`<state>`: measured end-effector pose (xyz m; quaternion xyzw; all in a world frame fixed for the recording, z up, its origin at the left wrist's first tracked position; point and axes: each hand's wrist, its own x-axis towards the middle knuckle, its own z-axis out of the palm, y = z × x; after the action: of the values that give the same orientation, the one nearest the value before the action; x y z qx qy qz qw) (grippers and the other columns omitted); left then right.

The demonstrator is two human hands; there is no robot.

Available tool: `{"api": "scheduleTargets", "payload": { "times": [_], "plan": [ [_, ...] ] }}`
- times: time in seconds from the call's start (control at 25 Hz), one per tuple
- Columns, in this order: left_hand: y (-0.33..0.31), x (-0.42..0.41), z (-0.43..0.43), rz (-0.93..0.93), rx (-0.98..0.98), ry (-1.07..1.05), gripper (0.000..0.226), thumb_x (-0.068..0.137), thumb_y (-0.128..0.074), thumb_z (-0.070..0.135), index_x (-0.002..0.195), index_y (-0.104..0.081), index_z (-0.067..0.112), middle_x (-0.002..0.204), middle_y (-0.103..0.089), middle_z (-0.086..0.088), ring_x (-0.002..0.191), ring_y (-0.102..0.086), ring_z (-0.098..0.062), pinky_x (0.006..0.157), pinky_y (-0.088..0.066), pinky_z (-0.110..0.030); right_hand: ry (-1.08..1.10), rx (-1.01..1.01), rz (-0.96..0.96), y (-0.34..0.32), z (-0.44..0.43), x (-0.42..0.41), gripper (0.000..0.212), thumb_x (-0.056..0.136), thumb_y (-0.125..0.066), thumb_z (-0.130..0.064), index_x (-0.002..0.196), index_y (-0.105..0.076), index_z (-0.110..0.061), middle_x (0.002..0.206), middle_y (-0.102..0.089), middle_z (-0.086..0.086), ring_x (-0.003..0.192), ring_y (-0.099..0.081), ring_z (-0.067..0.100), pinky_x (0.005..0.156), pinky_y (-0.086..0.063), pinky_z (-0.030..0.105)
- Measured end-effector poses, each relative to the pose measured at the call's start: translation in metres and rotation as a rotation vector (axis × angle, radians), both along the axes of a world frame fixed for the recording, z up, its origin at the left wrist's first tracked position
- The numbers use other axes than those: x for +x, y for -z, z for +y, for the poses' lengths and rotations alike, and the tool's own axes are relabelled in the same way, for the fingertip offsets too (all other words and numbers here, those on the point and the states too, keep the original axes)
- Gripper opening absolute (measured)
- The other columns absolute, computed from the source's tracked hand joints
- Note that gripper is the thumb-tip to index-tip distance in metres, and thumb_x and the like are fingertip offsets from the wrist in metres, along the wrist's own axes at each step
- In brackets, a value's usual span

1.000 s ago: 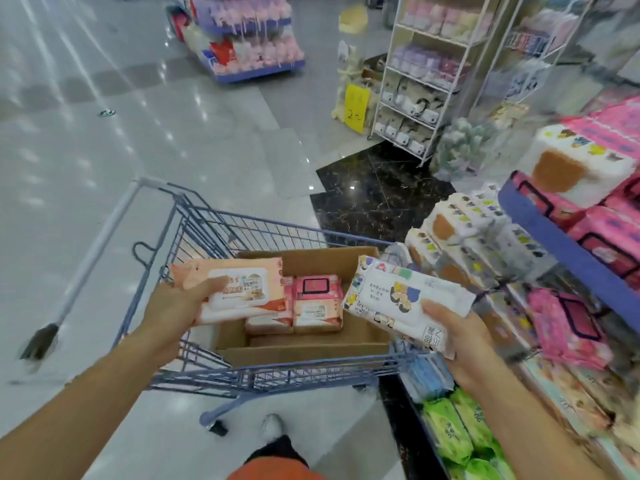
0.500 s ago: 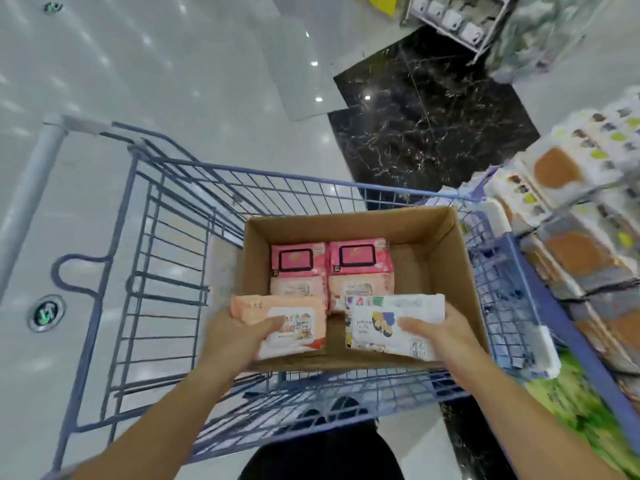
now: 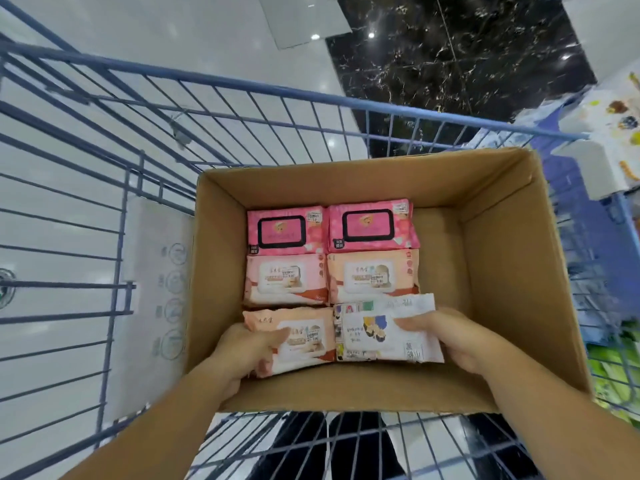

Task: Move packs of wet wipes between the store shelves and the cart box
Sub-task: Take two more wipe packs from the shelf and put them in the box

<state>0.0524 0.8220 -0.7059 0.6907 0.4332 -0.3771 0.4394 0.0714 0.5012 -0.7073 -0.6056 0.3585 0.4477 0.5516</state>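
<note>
Head view: left hand point(image 3: 242, 344) grips a peach pack point(image 3: 298, 337), right hand point(image 3: 453, 341) grips a white pack point(image 3: 377, 336). Both are held flat at the near wall of the cardboard box point(image 3: 502, 271), probably to extend the rows. Inside the box: two pink packs point(image 3: 285, 230) farthest, two pale packs point(image 3: 372, 275) mid-box.

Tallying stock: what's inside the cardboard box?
Two pink packs, two peach packs; left hand holds a third peach pack, right hand a white pack. Anything beneath is hidden.

Glossy white floor point(image 3: 180, 26), black marble patch point(image 3: 467, 64) with light glints
</note>
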Motion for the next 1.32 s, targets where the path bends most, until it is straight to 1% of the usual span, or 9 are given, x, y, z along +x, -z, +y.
{"api": "scheduleTargets", "payload": {
  "times": [0.08, 0.24, 0.4, 0.52, 0.68, 0.84, 1.04, 1.2, 1.32],
  "plan": [
    [0.019, 0.002, 0.002, -0.004, 0.054, -0.023, 0.036, 0.095, -0.070, 0.031, 0.117, -0.068, 0.003, 0.092, -0.071, -0.008, 0.078, -0.062, -0.023, 0.069, -0.049, -0.032, -0.043, -0.090, 0.037, 0.014, -0.002, -0.004, 0.023, 0.091, -0.073, -0.017, 0.113, -0.069, -0.017, 0.105, -0.078, 0.002, 0.088, -0.074, 0.016, 0.070, -0.053, 0.029],
    [0.032, -0.006, -0.017, -0.028, 0.331, 0.250, 0.060, 0.102, -0.051, 0.040, 0.152, -0.039, 0.008, 0.142, -0.051, -0.015, 0.121, -0.054, -0.033, 0.101, -0.046, -0.043, -0.147, -0.403, -0.020, 0.035, -0.002, -0.012, 0.038, 0.089, -0.072, -0.032, 0.126, -0.067, -0.021, 0.121, -0.071, 0.002, 0.103, -0.069, 0.022, 0.096, -0.055, 0.041],
    [0.035, -0.001, -0.004, -0.068, 0.248, 0.239, 0.038, 0.103, -0.052, 0.033, 0.134, -0.056, 0.011, 0.125, -0.064, -0.003, 0.103, -0.060, -0.025, 0.091, -0.050, -0.036, -0.226, -0.273, 0.051, 0.026, 0.001, -0.010, 0.035, 0.098, -0.062, -0.033, 0.132, -0.059, -0.026, 0.127, -0.068, 0.000, 0.108, -0.065, 0.020, 0.092, -0.053, 0.037],
    [0.042, 0.004, -0.003, -0.020, 0.295, 0.350, 0.042, 0.107, -0.041, 0.031, 0.140, -0.046, 0.006, 0.137, -0.058, -0.014, 0.116, -0.059, -0.032, 0.096, -0.049, -0.041, -0.292, -0.224, 0.017, 0.019, 0.007, -0.009, 0.037, 0.103, -0.055, -0.026, 0.139, -0.052, -0.024, 0.135, -0.064, 0.000, 0.107, -0.060, 0.016, 0.082, -0.048, 0.028],
    [0.035, -0.007, -0.013, 0.021, 0.454, 0.525, 0.057, 0.104, -0.046, 0.025, 0.147, -0.028, -0.008, 0.142, -0.038, -0.025, 0.117, -0.052, -0.035, 0.092, -0.046, -0.036, -0.395, -0.322, -0.001, 0.026, 0.012, -0.015, 0.040, 0.102, -0.054, -0.033, 0.140, -0.054, -0.022, 0.137, -0.062, 0.001, 0.114, -0.061, 0.020, 0.094, -0.050, 0.035],
    [0.036, -0.015, 0.001, -0.001, 0.347, 0.488, 0.033, 0.099, -0.057, 0.014, 0.129, -0.059, 0.001, 0.126, -0.065, -0.018, 0.107, -0.066, -0.033, 0.077, -0.051, -0.032, -0.483, -0.398, 0.037, 0.036, 0.022, -0.023, 0.049, 0.104, -0.047, -0.038, 0.146, -0.049, -0.013, 0.142, -0.057, 0.009, 0.121, -0.057, 0.026, 0.099, -0.046, 0.033],
    [0.038, -0.013, 0.013, 0.059, 0.261, 0.535, 0.042, 0.098, -0.056, 0.019, 0.138, -0.050, 0.006, 0.137, -0.058, -0.015, 0.114, -0.062, -0.031, 0.093, -0.052, -0.036, -0.520, -0.411, 0.049, 0.041, 0.025, -0.026, 0.049, 0.105, -0.042, -0.040, 0.144, -0.049, -0.011, 0.141, -0.057, 0.011, 0.120, -0.057, 0.028, 0.099, -0.045, 0.033],
    [0.027, -0.014, 0.009, 0.011, 0.251, 0.510, 0.024, 0.099, -0.052, 0.018, 0.114, -0.067, 0.007, 0.112, -0.070, -0.010, 0.089, -0.063, -0.022, 0.070, -0.047, -0.029, -0.499, -0.450, 0.030, 0.036, 0.033, -0.034, 0.047, 0.106, -0.043, -0.038, 0.140, -0.052, -0.007, 0.137, -0.058, 0.013, 0.105, -0.055, 0.025, 0.083, -0.041, 0.027],
    [0.005, -0.015, -0.004, -0.037, 0.160, 0.414, 0.017, 0.102, -0.049, 0.025, 0.103, -0.064, 0.017, 0.110, -0.064, -0.004, 0.087, -0.059, -0.012, 0.068, -0.045, -0.024, -0.518, -0.401, 0.023, 0.022, 0.036, -0.038, 0.047, 0.105, -0.042, -0.038, 0.140, -0.051, -0.009, 0.136, -0.059, 0.011, 0.111, -0.057, 0.025, 0.090, -0.046, 0.030]
  ]
}}
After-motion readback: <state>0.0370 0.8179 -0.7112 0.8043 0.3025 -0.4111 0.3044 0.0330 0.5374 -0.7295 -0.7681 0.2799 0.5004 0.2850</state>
